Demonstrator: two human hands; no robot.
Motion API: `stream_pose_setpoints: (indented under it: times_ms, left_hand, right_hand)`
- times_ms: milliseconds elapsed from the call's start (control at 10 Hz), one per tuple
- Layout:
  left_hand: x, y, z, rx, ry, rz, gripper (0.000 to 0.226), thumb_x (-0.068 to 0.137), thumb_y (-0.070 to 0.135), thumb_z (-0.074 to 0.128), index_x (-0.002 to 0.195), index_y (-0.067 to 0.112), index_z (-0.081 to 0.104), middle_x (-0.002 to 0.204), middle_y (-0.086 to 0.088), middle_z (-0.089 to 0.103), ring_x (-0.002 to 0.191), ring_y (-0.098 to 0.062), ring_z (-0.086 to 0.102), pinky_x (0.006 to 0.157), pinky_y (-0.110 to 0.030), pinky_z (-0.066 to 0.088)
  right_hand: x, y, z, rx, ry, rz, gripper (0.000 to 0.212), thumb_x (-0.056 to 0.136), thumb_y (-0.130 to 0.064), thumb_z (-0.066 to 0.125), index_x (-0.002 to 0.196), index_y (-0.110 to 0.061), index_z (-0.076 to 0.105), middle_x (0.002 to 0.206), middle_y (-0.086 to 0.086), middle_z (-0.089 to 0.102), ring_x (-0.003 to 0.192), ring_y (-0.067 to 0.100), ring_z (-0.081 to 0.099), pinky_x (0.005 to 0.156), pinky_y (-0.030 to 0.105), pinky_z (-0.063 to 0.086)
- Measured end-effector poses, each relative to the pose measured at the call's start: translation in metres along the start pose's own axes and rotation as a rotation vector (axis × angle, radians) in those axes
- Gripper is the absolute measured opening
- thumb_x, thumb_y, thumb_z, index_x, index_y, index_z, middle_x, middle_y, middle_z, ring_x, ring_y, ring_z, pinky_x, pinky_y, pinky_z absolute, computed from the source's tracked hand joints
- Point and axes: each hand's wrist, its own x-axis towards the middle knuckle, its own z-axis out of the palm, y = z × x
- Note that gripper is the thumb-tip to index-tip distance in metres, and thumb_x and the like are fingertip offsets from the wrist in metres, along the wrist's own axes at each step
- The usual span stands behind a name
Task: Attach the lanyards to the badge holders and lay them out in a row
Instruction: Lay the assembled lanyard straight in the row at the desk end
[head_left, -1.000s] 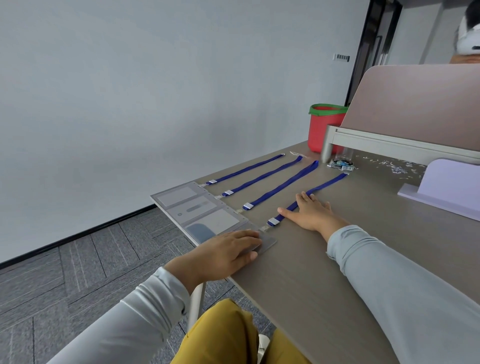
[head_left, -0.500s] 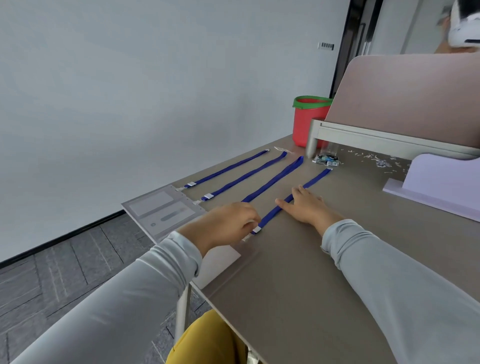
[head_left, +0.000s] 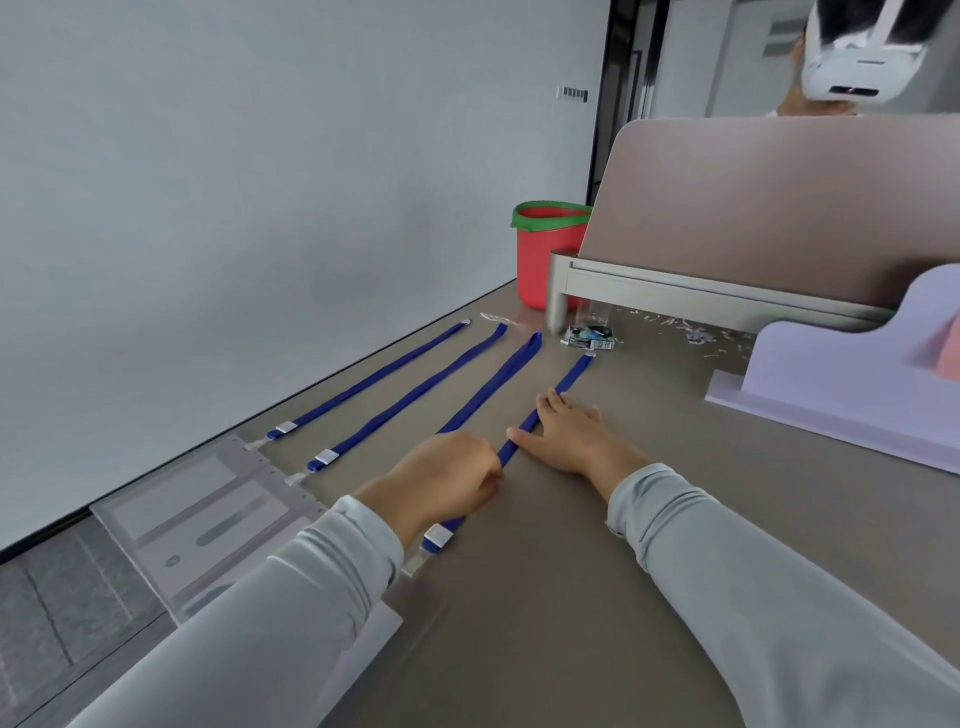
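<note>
4 blue lanyards (head_left: 415, 395) lay side by side in a row on the tabletop (head_left: 571, 597), running from its near left edge toward the far end. The 2 on the left showed white tags and clear clips at their near ends. The 4th lanyard (head_left: 571, 376), rightmost, was the one being handled. The left hand (head_left: 441, 478) had its fingers curled round it near the clip end, and its white tag showed just below the wrist. The right hand (head_left: 566, 436) lay flat on the same strap farther along, fingers straight and pressing it down. The 3rd lanyard's near end was hidden under the left arm.

The clear badge holders (head_left: 208, 499) lay overlapping at the left edge, jutting past it.

The tabletop was a matt grey-brown. At its far end lay a small packet (head_left: 589, 336) and pale shreds (head_left: 691, 332); a lilac stand (head_left: 831, 364) sat to the right. A pinkish divider (head_left: 779, 208) on a grey rail closed the back, with a red bucket (head_left: 545, 254) beside its post. Beyond were a white wall (head_left: 260, 156), grey carpet (head_left: 52, 597) and a dark door frame (head_left: 602, 104).
</note>
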Motion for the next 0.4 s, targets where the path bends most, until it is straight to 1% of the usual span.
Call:
stream_pose_setpoints:
  times_ms: [100, 200, 300, 400]
  left_hand:
    - [-0.0029, -0.0012, 0.0014, -0.021, 0.029, 0.027, 0.028, 0.093, 0.023, 0.045, 0.112, 0.018, 0.065, 0.111, 0.001, 0.063, 0.098, -0.013, 0.058, 0.09, -0.029, 0.046]
    - [-0.0058, -0.0017, 0.0008, -0.045, 0.024, 0.032, 0.027, 0.093, 0.021, 0.047, 0.114, 0.018, 0.063, 0.114, 0.001, 0.062, 0.102, -0.013, 0.056, 0.093, -0.03, 0.044]
    - [-0.0074, -0.0029, 0.0005, -0.054, 0.034, 0.045, 0.027, 0.093, 0.021, 0.048, 0.116, 0.018, 0.063, 0.115, 0.001, 0.061, 0.104, -0.012, 0.055, 0.094, -0.029, 0.044]
    - [-0.0101, -0.0016, -0.0009, -0.075, 0.04, 0.034, 0.028, 0.092, 0.019, 0.048, 0.116, 0.019, 0.062, 0.115, 0.002, 0.061, 0.104, -0.012, 0.055, 0.094, -0.029, 0.044]
  right_hand:
    - [0.0011, -0.0001, 0.0006, 0.009, 0.01, -0.008, 0.082, 0.09, -0.064, 0.028, 0.149, -0.013, 0.004, 0.159, 0.006, -0.001, 0.146, 0.022, 0.0, 0.117, 0.052, 0.006]
    - [0.0004, -0.0008, 0.0001, 0.016, 0.015, -0.011, 0.082, 0.09, -0.064, 0.028, 0.149, -0.013, 0.003, 0.159, 0.006, -0.001, 0.146, 0.022, 0.0, 0.116, 0.052, 0.005]
    - [0.0007, -0.0002, 0.0011, 0.037, 0.003, -0.003, 0.082, 0.09, -0.063, 0.028, 0.149, -0.013, 0.003, 0.159, 0.006, -0.002, 0.146, 0.022, -0.001, 0.116, 0.052, 0.004]
    - [-0.0027, -0.0007, -0.0004, 0.078, 0.043, -0.02, 0.08, 0.091, -0.06, 0.03, 0.149, -0.013, 0.003, 0.159, 0.006, -0.004, 0.146, 0.022, -0.002, 0.117, 0.051, 0.005]
